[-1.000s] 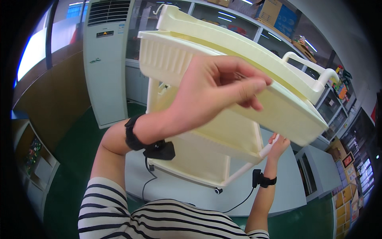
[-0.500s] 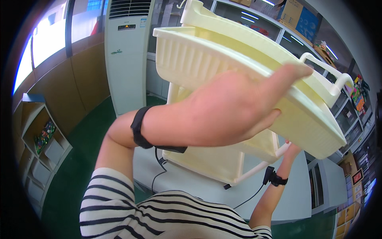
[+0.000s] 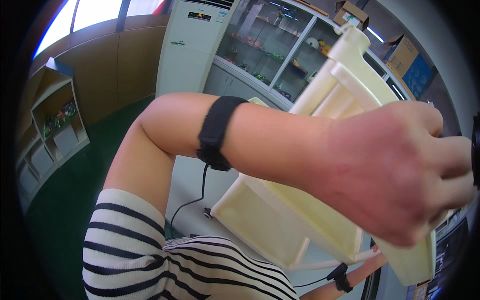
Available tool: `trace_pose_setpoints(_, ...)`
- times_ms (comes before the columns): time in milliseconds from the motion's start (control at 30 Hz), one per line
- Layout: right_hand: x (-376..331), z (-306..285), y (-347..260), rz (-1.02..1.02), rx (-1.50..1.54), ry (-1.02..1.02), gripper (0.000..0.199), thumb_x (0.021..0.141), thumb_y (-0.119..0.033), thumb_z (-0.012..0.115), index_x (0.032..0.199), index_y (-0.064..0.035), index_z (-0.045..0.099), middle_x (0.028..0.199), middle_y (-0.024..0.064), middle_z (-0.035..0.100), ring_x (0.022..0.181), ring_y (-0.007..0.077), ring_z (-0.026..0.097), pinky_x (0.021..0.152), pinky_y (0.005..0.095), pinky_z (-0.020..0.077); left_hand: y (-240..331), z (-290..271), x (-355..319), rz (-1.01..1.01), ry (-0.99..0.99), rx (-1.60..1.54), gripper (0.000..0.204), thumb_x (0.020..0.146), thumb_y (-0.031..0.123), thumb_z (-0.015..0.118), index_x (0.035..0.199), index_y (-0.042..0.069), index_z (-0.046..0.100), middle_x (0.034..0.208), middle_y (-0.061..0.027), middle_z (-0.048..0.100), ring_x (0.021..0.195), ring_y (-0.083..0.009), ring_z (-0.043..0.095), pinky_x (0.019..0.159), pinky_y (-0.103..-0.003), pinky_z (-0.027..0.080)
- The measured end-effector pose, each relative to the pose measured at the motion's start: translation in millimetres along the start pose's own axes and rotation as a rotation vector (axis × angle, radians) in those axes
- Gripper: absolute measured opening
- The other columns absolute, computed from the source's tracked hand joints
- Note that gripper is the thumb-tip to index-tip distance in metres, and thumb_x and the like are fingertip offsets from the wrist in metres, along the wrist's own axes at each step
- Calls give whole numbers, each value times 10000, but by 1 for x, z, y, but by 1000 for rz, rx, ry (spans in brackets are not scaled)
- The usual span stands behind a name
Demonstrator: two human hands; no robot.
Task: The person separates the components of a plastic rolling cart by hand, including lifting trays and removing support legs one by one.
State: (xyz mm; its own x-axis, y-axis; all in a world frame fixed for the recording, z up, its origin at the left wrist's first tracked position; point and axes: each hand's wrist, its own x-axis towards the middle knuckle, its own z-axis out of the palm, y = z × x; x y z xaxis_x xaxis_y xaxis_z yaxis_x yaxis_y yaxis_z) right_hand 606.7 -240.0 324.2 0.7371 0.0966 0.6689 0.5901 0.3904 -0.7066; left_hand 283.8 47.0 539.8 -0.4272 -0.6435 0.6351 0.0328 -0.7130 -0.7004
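Observation:
A cream plastic tiered storage cart [image 3: 270, 220] with casters stands tilted in view on a pale table. My left hand [image 3: 395, 170] is raised close before me, crossing in front of the cart's upper tier. Its fingers are curled toward a dark object at the right rim; their tips and whatever they grip are hidden. Lower right, my right hand [image 3: 376, 254] is closed round the cart's white side tube [image 3: 340, 263]. Much of the upper basket is behind my left hand and forearm. Each wrist wears a black strap with a cable.
Beyond the cart stand a white floor air conditioner [image 3: 190, 55] and a glass-fronted cabinet [image 3: 270, 45] with cardboard boxes [image 3: 402, 55] on top. A small house-shaped shelf [image 3: 57, 115] is at the left on the green floor. A black cable [image 3: 192, 201] lies across the pale table [image 3: 187, 185].
My left hand has swung right and nearer, away from the upper basket's rim, its fingers now curled. The view has turned, and the cart appears more tilted. My right hand stays on the tube.

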Motion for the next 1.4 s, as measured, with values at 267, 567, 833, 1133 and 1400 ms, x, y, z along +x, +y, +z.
trace_pose_setpoints(267, -28, -19, -16, 76, 67, -47, 169, 871, -185, 503, 776, -58, 445, 556, 21, 401, 397, 83, 355, 366, 216, 294, -17, 5, 28, -296, -1127, -311, 389, 782, 478, 546, 807, 115, 685, 788, -107, 650, 752, -273, 635, 589, -376, 500)
trace_pose_setpoints(567, -23, -32, -26, 88, -201, 169, 246, 882, -206, 516, 714, -61, 410, 490, -1, 344, 383, 70, 328, 352, 221, 270, -20, 13, 31, -391, -998, -176, 466, 750, 586, 505, 714, 150, 664, 708, -92, 631, 693, -286, 621, 574, -379, 490)
trace_pose_setpoints(833, -4, -83, 20, 52, -212, 138, 311, 891, -218, 505, 635, -65, 415, 489, 1, 344, 375, 88, 348, 345, 228, 280, -13, -6, 28, -344, -1022, -210, 414, 738, 515, 551, 725, 120, 673, 720, -107, 643, 706, -311, 625, 578, -375, 497)
trace_pose_setpoints(1133, -12, -91, 24, 83, -239, 116, 190, 884, -178, 496, 764, -41, 445, 495, 1, 351, 373, 73, 332, 327, 217, 289, -5, -47, -19, -296, -893, -417, 500, 719, 580, 533, 525, 119, 537, 501, -95, 519, 532, -320, 562, 435, -408, 425)
trace_pose_setpoints(1400, -11, -107, 45, 100, -118, 138, 180, 857, -194, 562, 860, -44, 462, 519, -8, 367, 379, 62, 323, 328, 220, 267, 32, -100, -83, -478, -945, -645, 465, 759, 557, 519, 615, 117, 479, 522, -18, 416, 450, -220, 484, 364, -328, 312)
